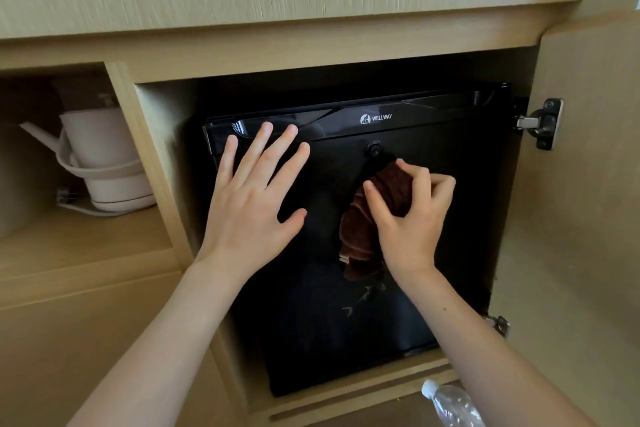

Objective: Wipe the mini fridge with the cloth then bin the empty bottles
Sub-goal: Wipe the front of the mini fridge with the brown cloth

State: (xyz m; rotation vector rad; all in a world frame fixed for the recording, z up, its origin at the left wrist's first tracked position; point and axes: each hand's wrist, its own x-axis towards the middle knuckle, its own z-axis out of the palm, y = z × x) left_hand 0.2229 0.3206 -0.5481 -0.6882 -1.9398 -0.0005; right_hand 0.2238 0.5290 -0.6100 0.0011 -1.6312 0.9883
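Leftmost, white kettle point(104, 163) on open shelf. Left hand point(254, 198) flat, fingers spread, on black mini fridge point(450, 218) door. Right hand point(412, 218) grip bunched around brown cloth point(360, 236), pressed against door. Plastic bottle point(450, 404) at bottom right, below fridge.
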